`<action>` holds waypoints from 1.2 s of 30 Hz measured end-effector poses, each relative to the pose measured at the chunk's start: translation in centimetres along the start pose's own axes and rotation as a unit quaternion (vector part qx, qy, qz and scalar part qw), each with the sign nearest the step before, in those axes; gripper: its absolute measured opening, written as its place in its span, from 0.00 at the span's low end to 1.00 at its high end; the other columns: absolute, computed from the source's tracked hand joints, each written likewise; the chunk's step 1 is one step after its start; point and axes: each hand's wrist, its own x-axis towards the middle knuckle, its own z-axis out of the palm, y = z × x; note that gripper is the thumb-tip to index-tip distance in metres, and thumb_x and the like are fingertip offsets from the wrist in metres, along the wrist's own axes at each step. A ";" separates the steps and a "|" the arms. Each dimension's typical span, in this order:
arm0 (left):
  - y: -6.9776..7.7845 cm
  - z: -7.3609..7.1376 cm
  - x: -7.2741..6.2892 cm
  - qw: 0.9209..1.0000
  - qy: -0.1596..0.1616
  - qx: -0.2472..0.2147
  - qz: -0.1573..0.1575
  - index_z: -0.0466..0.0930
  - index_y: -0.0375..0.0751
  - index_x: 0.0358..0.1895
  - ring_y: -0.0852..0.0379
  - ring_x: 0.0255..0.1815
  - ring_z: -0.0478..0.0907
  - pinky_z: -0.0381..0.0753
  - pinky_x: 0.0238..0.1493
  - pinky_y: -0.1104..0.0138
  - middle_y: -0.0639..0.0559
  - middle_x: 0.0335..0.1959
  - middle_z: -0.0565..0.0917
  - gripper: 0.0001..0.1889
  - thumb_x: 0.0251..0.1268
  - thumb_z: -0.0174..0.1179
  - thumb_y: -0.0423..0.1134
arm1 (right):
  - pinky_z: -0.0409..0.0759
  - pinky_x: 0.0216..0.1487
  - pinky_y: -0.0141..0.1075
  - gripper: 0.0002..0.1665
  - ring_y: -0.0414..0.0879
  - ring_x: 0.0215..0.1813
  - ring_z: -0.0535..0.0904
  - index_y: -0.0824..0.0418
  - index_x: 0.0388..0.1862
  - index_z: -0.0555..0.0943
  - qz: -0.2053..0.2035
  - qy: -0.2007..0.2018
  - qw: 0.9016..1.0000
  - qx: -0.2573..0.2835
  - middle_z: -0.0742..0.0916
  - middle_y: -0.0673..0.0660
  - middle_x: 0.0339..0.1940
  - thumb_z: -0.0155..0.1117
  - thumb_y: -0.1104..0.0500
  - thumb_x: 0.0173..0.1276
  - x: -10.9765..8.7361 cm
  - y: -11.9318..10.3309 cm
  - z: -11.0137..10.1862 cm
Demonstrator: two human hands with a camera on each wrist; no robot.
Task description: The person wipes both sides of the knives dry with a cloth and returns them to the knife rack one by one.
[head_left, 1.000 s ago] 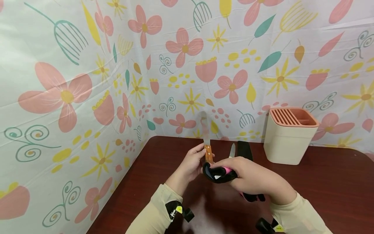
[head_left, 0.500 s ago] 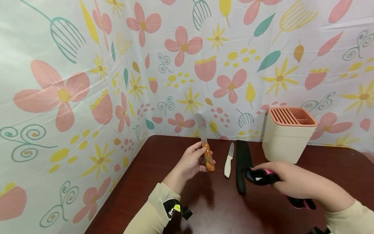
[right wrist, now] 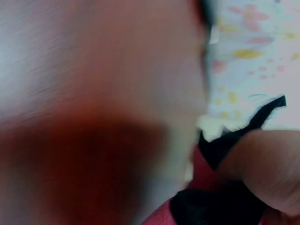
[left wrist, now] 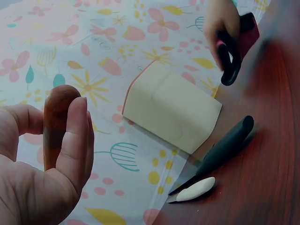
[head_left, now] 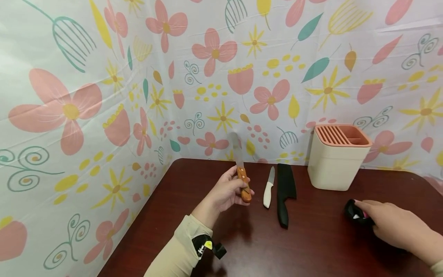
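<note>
Over the left-middle of the dark red desk (head_left: 311, 246), the left hand (head_left: 225, 193) pinches the wooden handle of a knife (head_left: 243, 177) between thumb and fingers, blade pointing up toward the flowered cloth (head_left: 270, 100); its place and grip look much as they did a second ago. What differs is the right hand (head_left: 398, 225): a second ago it was close beside the left one, half a second ago near the cleaver, and now it is well off to the right, its fingers wrapped round a black-and-pink object (head_left: 355, 213) (a loop shows at its end in the left wrist view). That shift uncovers the white-handled knife (head_left: 268, 190) and the whole black cleaver (head_left: 286, 184), lying side by side on the desk, apart, between the two hands. Behind and to their right stands the cream holder (head_left: 332, 167) with a slotted coral top, where it stood before. A yellow label (head_left: 208, 244) sits on the left wrist's black mount; its marks are too small to read.
</note>
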 end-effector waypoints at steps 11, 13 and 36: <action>0.1 0.0 0.0 1.000 -0.023 -0.009 -0.005 0.52 0.60 0.79 0.53 0.37 0.88 0.89 0.28 0.59 0.48 0.50 0.75 0.40 0.69 0.53 0.26 | 0.81 0.44 0.65 0.36 0.75 0.53 0.83 0.66 0.66 0.77 0.021 0.025 0.999 0.021 0.80 0.82 0.60 0.66 0.70 0.53 -1.0 0.6 3.8; 0.1 -0.1 0.0 1.000 -0.026 -0.010 -0.009 0.51 0.61 0.80 0.53 0.38 0.88 0.89 0.28 0.58 0.48 0.51 0.75 0.41 0.70 0.53 0.26 | 0.80 0.48 0.65 0.38 0.76 0.55 0.82 0.69 0.67 0.75 0.011 0.012 1.000 0.013 0.79 0.84 0.60 0.70 0.67 0.53 -1.0 0.4 4.1; 0.0 0.3 0.0 0.986 0.125 0.105 0.043 0.73 0.40 0.72 0.61 0.31 0.83 0.76 0.18 0.72 0.42 0.54 0.88 0.25 0.74 0.57 0.31 | 0.82 0.39 0.59 0.66 0.63 0.53 0.86 0.70 0.74 0.69 0.033 -0.070 0.995 0.057 0.86 0.71 0.57 0.65 0.20 0.57 -1.0 -0.3 0.5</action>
